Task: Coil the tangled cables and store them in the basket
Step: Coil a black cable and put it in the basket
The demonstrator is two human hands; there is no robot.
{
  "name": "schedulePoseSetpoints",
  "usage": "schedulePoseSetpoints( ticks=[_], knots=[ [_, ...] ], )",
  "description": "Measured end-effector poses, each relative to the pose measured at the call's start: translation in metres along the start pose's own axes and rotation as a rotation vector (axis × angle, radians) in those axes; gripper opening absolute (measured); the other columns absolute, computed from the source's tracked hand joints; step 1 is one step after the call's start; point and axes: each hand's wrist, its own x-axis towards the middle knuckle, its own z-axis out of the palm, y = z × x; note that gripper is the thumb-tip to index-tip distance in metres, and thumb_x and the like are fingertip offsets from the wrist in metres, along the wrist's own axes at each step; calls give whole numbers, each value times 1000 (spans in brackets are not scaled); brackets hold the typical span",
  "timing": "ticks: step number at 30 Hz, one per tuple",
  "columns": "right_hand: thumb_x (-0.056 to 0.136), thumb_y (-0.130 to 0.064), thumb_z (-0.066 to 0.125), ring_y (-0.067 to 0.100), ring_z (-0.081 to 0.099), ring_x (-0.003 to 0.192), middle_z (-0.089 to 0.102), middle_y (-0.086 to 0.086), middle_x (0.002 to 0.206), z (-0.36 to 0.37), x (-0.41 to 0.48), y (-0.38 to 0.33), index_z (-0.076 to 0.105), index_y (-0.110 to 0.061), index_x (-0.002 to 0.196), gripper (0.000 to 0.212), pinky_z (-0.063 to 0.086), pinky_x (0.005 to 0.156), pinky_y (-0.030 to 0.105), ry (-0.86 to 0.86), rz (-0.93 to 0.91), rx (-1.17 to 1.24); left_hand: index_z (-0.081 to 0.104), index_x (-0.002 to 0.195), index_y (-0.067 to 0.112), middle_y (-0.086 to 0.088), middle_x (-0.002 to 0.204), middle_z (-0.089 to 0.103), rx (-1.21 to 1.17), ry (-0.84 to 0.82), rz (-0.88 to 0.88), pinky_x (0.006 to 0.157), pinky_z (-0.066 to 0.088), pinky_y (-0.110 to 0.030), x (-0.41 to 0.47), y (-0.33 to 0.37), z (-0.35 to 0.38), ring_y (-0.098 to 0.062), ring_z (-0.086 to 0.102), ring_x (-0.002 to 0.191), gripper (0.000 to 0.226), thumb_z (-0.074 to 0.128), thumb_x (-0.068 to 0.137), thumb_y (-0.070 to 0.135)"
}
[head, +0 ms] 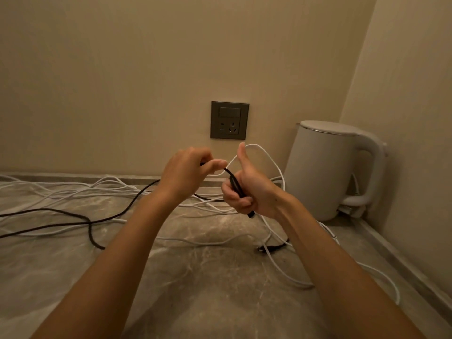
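Two grips hold the thin black cable (235,182) above the far middle of the veined marble desk (195,277). My left grip (188,167) pinches it; my right grip (247,192) is clamped round its plug end, thumb up. The cable's tail runs left through the tangled white cables (80,192), so pulling may cinch them. The white loop behind my thumb could get wound in. No basket shows.
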Motion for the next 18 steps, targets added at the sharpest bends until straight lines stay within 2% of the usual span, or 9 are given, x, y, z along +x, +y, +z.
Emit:
schedulePoseSetpoints(
  ticks=[2, 6, 9, 12, 18],
  knots=[
    [76, -80, -4, 7, 18, 32, 27, -4, 37, 0, -2, -1, 34, -13, 46, 83, 13, 37, 21, -66, -20, 101, 61, 70, 10, 9, 54, 46, -55, 48, 15, 54, 36, -30, -2, -3, 4, -8, 42, 51, 29, 60, 83, 36],
    [77, -81, -2, 5, 24, 29, 31, -5, 34, 0, -4, -2, 35, -16, 42, 82, 19, 31, 15, -202, -117, 380, 54, 69, 17, 6, 53, 49, -167, 44, 37, 56, 44, -34, -9, -4, 13, -17, 50, 50, 21, 55, 88, 27],
    [78, -80, -1, 4, 28, 28, 34, -5, 32, -1, -6, -5, 36, -16, 39, 83, 19, 30, 15, -224, -218, 572, 49, 66, 20, 8, 52, 44, -124, -91, 11, 53, 36, -30, -13, -9, 24, -8, 43, 48, 29, 47, 95, 20],
    [80, -80, 1, 5, 27, 27, 32, -4, 31, -3, -5, -6, 35, -16, 37, 85, 18, 29, 14, -123, -269, 696, 51, 69, 16, 9, 53, 42, -135, -276, -12, 51, 31, -23, -17, -9, 35, -4, 38, 49, 31, 41, 98, 18],
    [85, -76, 9, 6, 23, 28, 28, -4, 32, -10, -5, -3, 32, -15, 36, 82, 15, 29, 16, 165, -358, 933, 50, 69, 18, 0, 48, 43, -113, -682, -153, 43, 31, -22, -20, 2, 41, -5, 37, 34, 37, 32, 101, 24]
  ],
)
